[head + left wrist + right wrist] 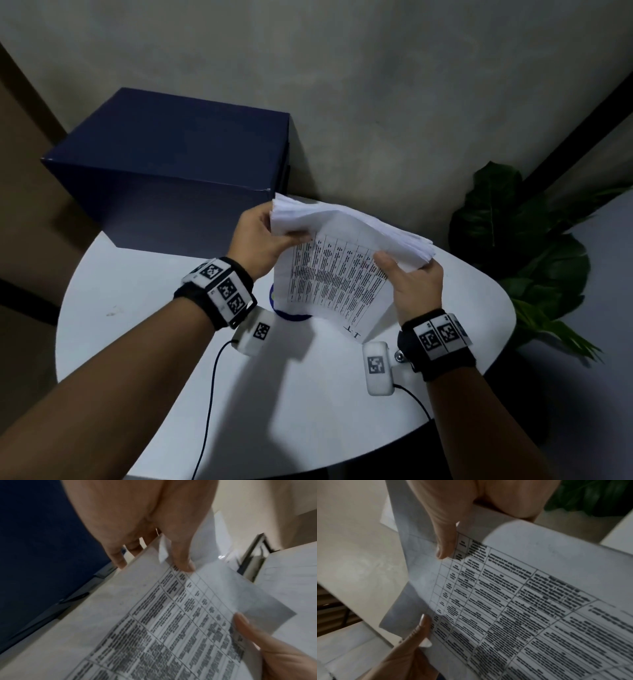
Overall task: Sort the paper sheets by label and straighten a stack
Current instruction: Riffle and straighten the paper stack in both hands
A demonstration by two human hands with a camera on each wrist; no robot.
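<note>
Paper sheets point(346, 236) hang above the counter point(137, 291), left hand point(260, 240) at 9 o'clock, right hand point(414, 284) at 3, both pinching. Sorting seems underway. Next, read the printed sheet's point(335, 284) label.

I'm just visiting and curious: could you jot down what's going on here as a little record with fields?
Doer: a person with two bare hands
Left hand: grips the paper stack at its far left edge
Right hand: grips the stack's right side, thumb on the printed top sheet
Stack: held above the white table
Behind: dark blue box
Right: green plant
</note>
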